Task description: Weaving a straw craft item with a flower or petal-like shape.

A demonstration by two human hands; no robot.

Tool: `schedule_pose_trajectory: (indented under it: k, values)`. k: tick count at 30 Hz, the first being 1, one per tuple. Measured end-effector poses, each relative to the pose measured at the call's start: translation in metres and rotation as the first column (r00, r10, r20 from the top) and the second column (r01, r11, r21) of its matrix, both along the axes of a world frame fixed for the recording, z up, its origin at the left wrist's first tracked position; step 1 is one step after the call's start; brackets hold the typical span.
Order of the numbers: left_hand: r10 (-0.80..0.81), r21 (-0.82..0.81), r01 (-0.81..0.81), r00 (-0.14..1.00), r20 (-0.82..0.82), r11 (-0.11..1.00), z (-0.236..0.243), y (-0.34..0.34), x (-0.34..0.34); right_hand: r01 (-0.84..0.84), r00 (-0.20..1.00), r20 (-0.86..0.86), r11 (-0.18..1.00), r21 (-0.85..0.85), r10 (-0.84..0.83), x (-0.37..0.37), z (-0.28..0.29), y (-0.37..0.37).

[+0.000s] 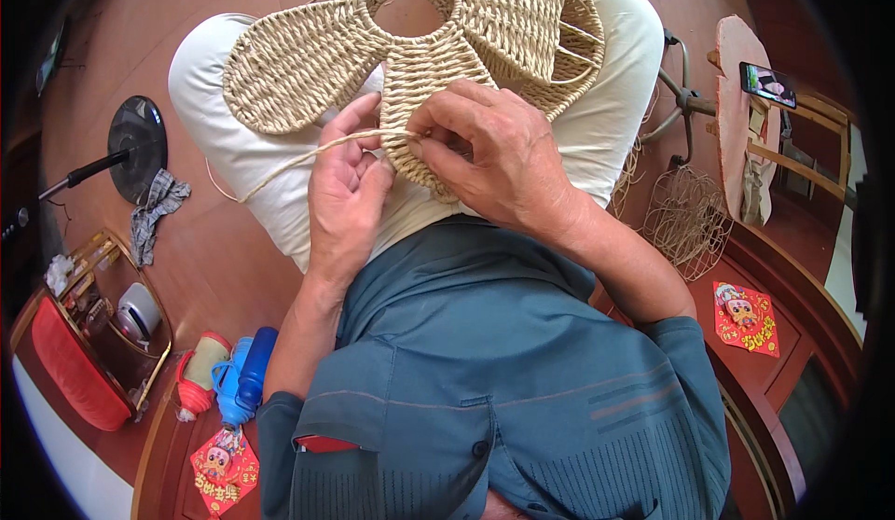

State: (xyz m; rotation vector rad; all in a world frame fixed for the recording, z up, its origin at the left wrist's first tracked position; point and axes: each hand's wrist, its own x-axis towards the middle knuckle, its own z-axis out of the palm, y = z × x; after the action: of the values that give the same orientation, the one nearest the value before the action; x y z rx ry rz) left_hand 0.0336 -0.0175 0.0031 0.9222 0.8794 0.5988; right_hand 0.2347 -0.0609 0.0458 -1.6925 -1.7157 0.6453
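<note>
Hands, near each other: right hand [508,152] pinching cord [298,158]; left hand [347,184] half-curled, cord across it, grip unclear; woven flower-shaped piece [424,68], 12 o'clock, on white trousers [620,54]; round black base [138,138], 10 o'clock; phone [768,84], 2 o'clock

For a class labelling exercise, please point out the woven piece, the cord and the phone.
Woven piece [300,68]: head view, on its broad left petal.
Cord [295,160]: head view, on its middle stretch.
Phone [768,84]: head view, on its screen.
</note>
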Motion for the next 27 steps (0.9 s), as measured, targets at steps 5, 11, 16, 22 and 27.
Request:
schedule_pose_trajectory:
  k: [5,11,16,22,27]
  values:
    - [-0.073,0.070,0.074,0.997,-0.013,0.995,0.007,0.019,-0.020,-0.016,0.997,-0.082,0.998,-0.064,0.011,0.000,0.006,-0.001]
    - [-0.007,-0.119,-0.009,0.991,-0.132,0.993,0.041,0.032,-0.067,-0.040,0.995,-0.099,0.996,-0.085,0.031,0.007,0.007,-0.004]
    - [0.234,0.319,-0.024,0.733,-0.638,0.947,0.018,0.066,-0.179,-0.022,0.995,-0.098,0.999,-0.030,0.019,0.004,0.004,-0.007]
    - [0.498,0.595,0.053,0.490,-0.716,0.802,-0.008,0.105,-0.357,-0.012,0.992,-0.124,1.000,-0.020,0.009,0.005,-0.001,-0.010]
    - [0.576,0.542,0.239,-0.102,-0.811,0.806,0.032,0.110,-0.400,-0.005,0.994,-0.113,0.999,0.037,0.009,0.005,0.002,-0.010]
